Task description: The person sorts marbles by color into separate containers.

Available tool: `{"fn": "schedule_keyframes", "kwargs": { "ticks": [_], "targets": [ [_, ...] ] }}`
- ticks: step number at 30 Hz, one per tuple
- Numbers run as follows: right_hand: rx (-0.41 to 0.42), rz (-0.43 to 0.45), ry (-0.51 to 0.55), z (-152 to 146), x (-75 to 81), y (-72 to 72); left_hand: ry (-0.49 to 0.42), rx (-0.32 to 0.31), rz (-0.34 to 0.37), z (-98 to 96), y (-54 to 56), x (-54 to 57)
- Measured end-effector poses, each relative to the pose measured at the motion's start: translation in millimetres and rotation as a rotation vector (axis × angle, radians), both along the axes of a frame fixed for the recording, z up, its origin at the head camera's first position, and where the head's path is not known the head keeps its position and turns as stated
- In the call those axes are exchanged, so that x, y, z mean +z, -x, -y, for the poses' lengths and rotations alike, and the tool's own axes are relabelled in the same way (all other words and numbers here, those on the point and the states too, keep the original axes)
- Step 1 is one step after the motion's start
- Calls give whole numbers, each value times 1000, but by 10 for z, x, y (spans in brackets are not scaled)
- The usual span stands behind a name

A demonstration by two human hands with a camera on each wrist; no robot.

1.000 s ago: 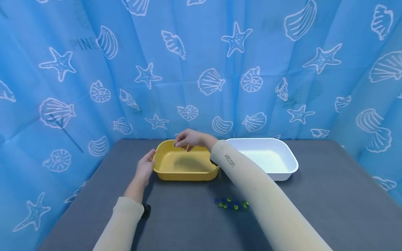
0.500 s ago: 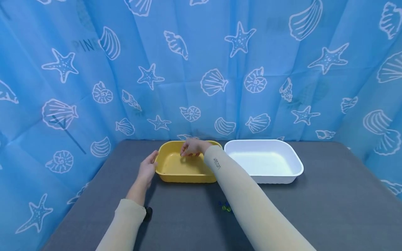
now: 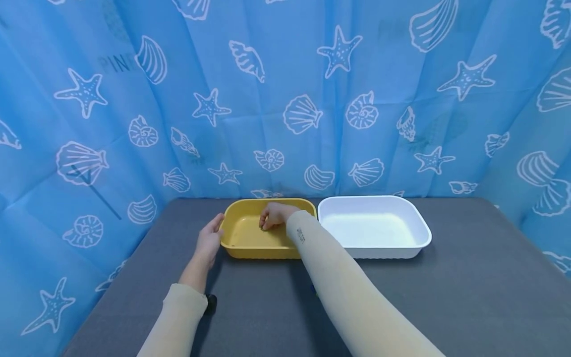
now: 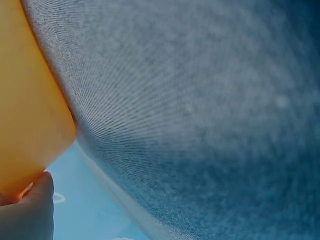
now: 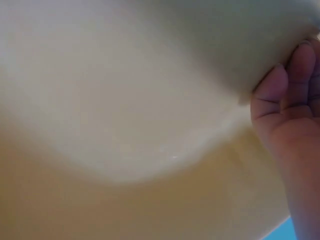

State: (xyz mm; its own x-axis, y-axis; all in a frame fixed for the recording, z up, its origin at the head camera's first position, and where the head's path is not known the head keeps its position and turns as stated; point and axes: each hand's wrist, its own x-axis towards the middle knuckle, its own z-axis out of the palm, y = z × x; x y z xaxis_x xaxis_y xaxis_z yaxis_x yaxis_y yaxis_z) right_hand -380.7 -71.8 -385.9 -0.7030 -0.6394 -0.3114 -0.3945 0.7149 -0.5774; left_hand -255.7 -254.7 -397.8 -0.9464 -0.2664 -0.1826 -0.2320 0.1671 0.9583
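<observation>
The yellow tray [image 3: 263, 253] stands at the back of the table, left of centre. At its left end my left hand [image 3: 208, 243] holds the rim; the left wrist view shows fingertips against the tray's outer wall. Inside the tray my right hand [image 3: 275, 215] reaches low, fingers bent and tips together close to the floor. At those tips is a small dark spot, apparently a glass marble, mostly hidden. The right wrist view shows the curled fingers [image 5: 270, 90] near the pale tray surface. A bit of blue marble [image 3: 314, 289] peeks out beside my right sleeve.
A white tray [image 3: 374, 253] stands just right of the yellow one. Behind both hangs a blue curtain [image 3: 392, 74] with white shell prints. A grey cloth [image 3: 446, 292] covers the table. My right forearm hides part of the table and the yellow tray's right end.
My right hand has come down from above the yellow tray's back rim to near its floor. Its forearm has shifted left, covering nearly all the blue and yellow-green marbles. My left hand stays put.
</observation>
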Motion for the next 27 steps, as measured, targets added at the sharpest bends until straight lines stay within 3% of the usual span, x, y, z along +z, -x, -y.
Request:
{"fn": "schedule_keyframes", "kwargs": {
  "ticks": [8, 17, 27],
  "targets": [
    [21, 58, 41, 23, -205, 269, 4, -2, -1, -4, -3, 10],
    [-7, -1, 66, -78, -44, 16, 9, -11, -12, -17, -8, 8],
    [-31, -23, 1, -102, 48, -26, 4, -15, -17, -9, -17, -4]
  ]
}}
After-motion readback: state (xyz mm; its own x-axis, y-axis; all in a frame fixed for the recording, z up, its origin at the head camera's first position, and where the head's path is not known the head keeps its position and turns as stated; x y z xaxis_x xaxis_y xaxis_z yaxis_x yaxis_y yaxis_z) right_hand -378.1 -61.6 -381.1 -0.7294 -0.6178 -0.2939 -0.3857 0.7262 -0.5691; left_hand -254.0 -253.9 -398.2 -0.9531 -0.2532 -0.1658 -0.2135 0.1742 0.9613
